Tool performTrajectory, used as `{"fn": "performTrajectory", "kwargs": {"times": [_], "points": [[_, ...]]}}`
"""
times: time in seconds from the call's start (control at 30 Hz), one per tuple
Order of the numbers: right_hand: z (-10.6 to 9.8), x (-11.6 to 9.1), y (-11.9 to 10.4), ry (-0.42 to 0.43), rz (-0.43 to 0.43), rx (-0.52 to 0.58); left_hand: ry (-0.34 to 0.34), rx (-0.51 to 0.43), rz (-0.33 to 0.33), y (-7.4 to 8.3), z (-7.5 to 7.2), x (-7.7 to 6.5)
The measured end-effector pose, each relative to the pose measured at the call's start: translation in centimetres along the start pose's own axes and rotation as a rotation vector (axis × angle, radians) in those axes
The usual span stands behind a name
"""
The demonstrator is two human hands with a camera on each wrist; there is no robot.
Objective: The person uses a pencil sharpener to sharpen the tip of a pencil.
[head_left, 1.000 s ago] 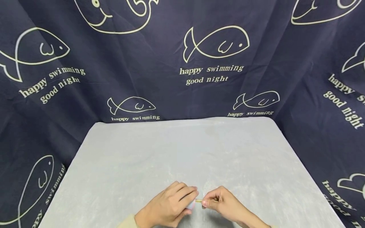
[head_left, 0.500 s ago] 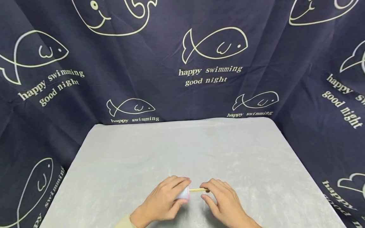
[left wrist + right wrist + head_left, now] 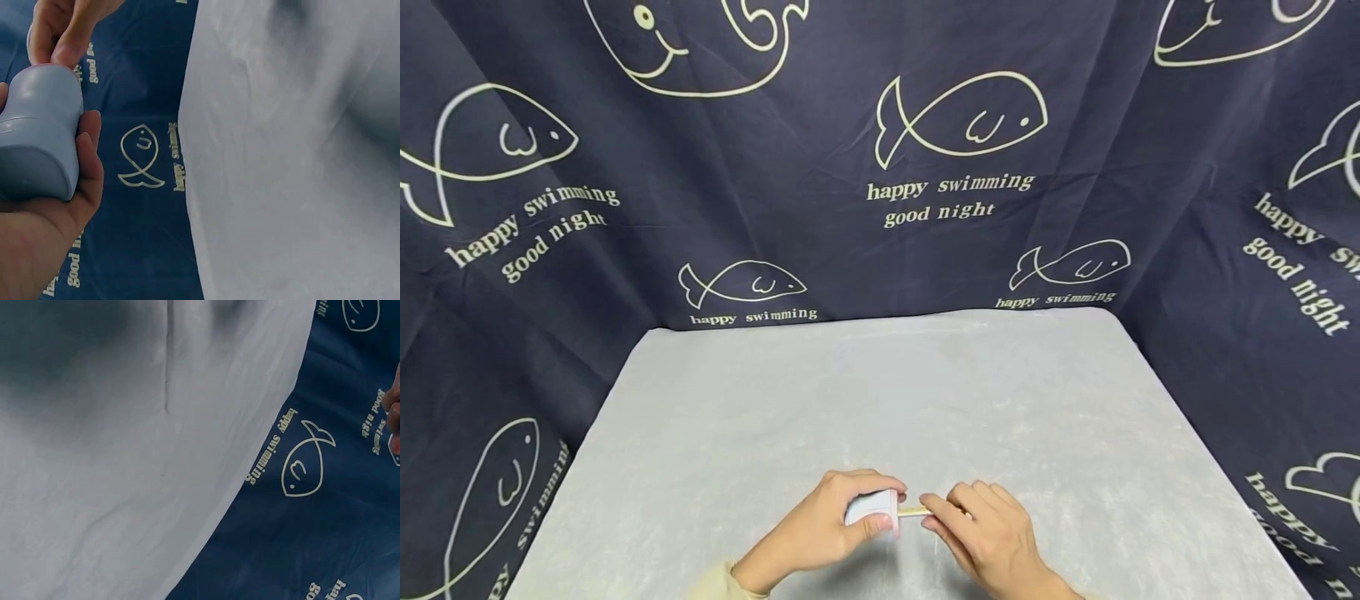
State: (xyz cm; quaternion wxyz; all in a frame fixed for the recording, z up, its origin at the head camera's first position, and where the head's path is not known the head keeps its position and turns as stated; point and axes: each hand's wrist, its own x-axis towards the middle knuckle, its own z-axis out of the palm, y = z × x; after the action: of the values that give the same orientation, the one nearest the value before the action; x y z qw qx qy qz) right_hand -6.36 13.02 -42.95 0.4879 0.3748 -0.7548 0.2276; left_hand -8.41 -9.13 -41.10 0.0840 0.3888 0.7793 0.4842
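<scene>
Navy fish-print fabric (image 3: pixel 820 200) on 3 sides, pale tabletop (image 3: pixel 880 392)

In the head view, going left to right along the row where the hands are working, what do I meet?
Cream sleeve → left hand → pale blue gadget, held in that hand → thin yellowish stick → right hand.

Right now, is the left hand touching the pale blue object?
Touching: the left wrist view shows the left hand curled round the pale blue object, fingers against its side.
</scene>
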Motion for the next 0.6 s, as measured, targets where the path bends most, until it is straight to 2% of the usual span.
{"fn": "performTrajectory", "kwargs": {"times": [0.1,0.2,0.27,0.37,0.47,0.5,0.53,0.6], "points": [[0.4,0.0,-0.3,0.014,0.04,0.022,0.024,0.029,0.044,0.1,0.4,-0.3],[0.3,-0.5,-0.5,-0.094,0.179,0.124,0.095,0.173,0.159,-0.1,1.0,-0.6],[-0.1,-0.7,-0.6,-0.245,0.332,0.245,0.141,0.329,0.263,-0.4,1.4,-0.9],[-0.8,-0.7,-0.3,-0.571,0.706,0.565,0.189,0.571,0.418,-1.0,2.0,-1.0],[-1.3,-0.5,0.4,-0.812,1.059,0.849,0.202,0.716,0.549,-1.5,2.6,-1.2],[-1.3,-0.5,0.6,-0.863,1.124,0.908,0.205,0.74,0.577,-1.6,2.7,-1.2],[-1.3,-0.6,0.8,-0.893,1.153,0.946,0.204,0.748,0.588,-1.7,2.8,-1.3],[-1.3,-0.6,0.9,-0.926,1.152,0.938,0.204,0.758,0.589,-1.8,3.0,-1.4]]}}
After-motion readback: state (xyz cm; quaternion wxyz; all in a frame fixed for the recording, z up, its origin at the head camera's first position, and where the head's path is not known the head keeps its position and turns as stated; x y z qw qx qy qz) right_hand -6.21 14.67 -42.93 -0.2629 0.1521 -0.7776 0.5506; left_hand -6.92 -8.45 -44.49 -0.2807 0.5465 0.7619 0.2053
